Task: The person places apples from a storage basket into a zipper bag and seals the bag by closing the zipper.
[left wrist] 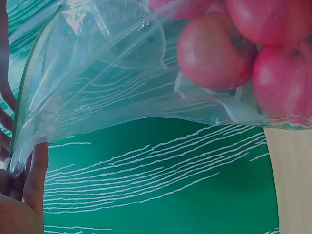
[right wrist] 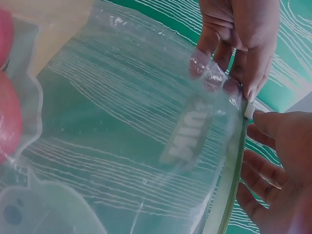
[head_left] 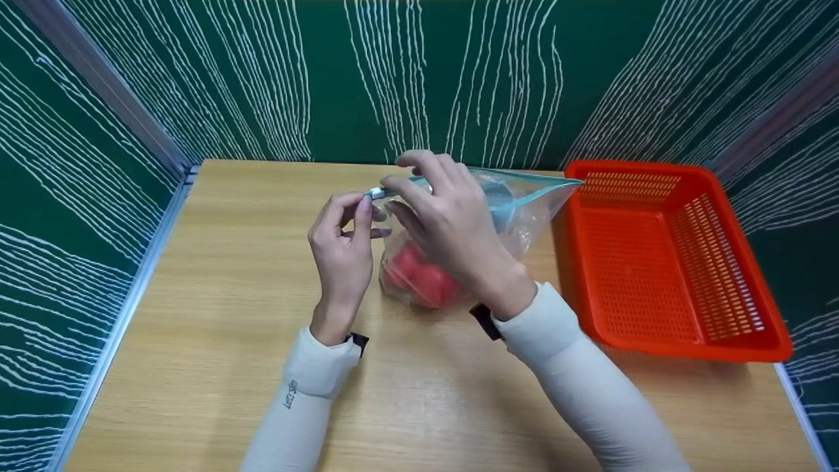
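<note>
A clear zip bag [head_left: 537,216] with a blue-green strip along its mouth holds several red apples [head_left: 429,282], which are large in the left wrist view. The mouth gapes toward the right end. My left hand [head_left: 344,252] pinches the bag's left top corner between thumb and fingers. Right beside those fingertips, my right hand [head_left: 459,223] grips the small white zip slider [right wrist: 249,110], thumb against it and the other fingers behind the strip. In the head view, the right hand hides part of the strip and bag.
An orange-red plastic basket [head_left: 586,282] with perforated walls stands on the wooden table [head_left: 229,295], to the right of the bag. Green panels [head_left: 446,78] with white wavy lines enclose the table at the back and sides.
</note>
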Demonstrator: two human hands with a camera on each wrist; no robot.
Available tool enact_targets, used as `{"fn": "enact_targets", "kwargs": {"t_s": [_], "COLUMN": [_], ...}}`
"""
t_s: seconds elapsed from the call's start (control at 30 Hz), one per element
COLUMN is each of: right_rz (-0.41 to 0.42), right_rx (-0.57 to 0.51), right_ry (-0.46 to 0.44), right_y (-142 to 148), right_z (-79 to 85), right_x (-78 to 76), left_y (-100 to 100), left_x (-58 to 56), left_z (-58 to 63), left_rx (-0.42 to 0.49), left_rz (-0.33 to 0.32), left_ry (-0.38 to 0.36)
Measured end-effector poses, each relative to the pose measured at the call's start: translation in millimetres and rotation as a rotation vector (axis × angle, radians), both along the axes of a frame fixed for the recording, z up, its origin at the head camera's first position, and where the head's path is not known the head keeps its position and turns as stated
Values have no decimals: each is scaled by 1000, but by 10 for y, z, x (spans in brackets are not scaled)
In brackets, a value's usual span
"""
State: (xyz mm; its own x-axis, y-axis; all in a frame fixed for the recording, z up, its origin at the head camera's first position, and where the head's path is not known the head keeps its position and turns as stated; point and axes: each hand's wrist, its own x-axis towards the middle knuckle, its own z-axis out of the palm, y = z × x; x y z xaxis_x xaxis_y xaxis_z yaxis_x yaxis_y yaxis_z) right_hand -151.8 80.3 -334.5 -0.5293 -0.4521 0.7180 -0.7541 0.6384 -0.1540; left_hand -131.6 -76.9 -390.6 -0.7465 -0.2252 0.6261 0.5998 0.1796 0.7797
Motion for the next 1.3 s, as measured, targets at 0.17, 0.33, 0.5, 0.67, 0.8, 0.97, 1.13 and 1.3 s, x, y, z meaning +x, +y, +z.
{"fn": "enact_targets", "kwargs": {"t_s": [0.17,0.33,0.5,0.67,0.8,0.97,1.13,1.3], "right_rz": [0,-9,-16,-30,-41,-52,-69,-73], "right_rx": [-4,-9,-9,1,-2,-10,-7,-17], "right_ry": [8,18,17,7,7,1,-21,-53], "right_y": [-59,-98,-104,-88,-71,-35,22,97], "right_z": [-8,-11,-11,-11,-15,-19,-21,-30], "right_x": [-27,-54,-63,-62,-66,-66,-59,-56], "left_y": [14,20,18,22,24,21,20,15], "left_x": [0,2,7,14,11,2,6,14], "left_z": [-6,-14,-21,-15,-17,-29,-26,-19], "left_rx": [-2,-1,-12,-18,-25,-29,-18,-11], "left_rz": [-2,-2,0,-2,-2,1,6,8], "left_ry": [12,15,20,21,24,25,18,8]}}
